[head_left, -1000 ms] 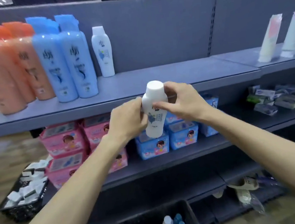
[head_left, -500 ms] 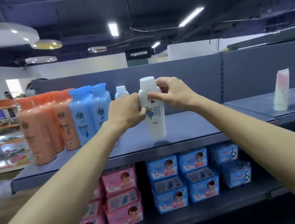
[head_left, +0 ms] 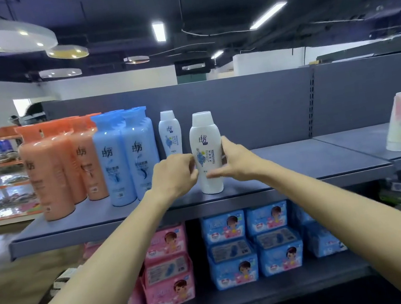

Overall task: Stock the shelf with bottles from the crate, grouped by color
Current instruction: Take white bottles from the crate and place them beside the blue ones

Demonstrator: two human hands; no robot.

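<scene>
1. Two hands bracketed the white bottle (head_left: 206, 152) at inspection. It stood upright on the shelf (head_left: 299, 163), base down near the front edge, and I could not confirm whether its full weight had settled.
2. Left hand (head_left: 173, 175): fingers curled toward the bottle's left flank, tips at or just touching it. I could not tell whether they pinched it or merely steadied it.
3. Right hand (head_left: 239, 158): fingers wrapped round the far right side, thumb lying across the lower front. I judged this the working grip.
4. Beyond the left fingertips stood a second white bottle (head_left: 170, 133), set further back and apart from the held one. Left of the left knuckles stood the blue bottles (head_left: 128, 157), then the orange bottles (head_left: 54, 167).
5. Judgement: the white group was correctly begun beside the blue. To finish well, I would slide the bottle back from the thumb side until it was level with its white neighbour, label forward, leaving no touching flanks.
6. Risk: a tall, narrow body tips easily. I would release the right fingers first, the left last.
</scene>
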